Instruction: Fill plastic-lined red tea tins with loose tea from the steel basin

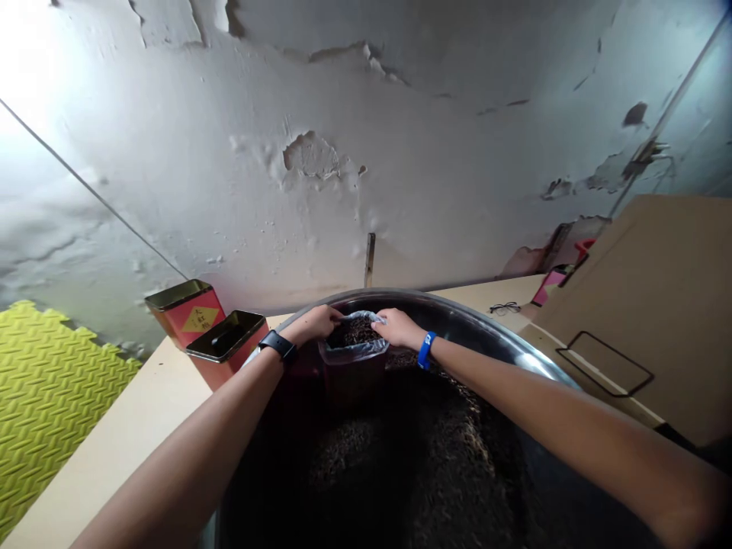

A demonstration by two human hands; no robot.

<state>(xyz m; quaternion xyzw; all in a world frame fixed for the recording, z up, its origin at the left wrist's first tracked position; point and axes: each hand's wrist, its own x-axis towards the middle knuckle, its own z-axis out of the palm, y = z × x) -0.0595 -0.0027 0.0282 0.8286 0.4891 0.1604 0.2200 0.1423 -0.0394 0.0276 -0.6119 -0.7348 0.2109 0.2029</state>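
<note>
A large steel basin holds a heap of dark loose tea leaves. A red tin lined with a clear plastic bag stands in the leaves at the far side, filled with the same leaves. My left hand, with a black watch at the wrist, grips the bag's rim on the left, fingers closed. My right hand, with a blue wristband, pinches the bag's rim on the right.
Two open red tins with gold rims stand on the pale table to the left. A large cardboard box rises at the right. Eyeglasses lie behind the basin. A yellow foam mat lies at far left, under a peeling white wall.
</note>
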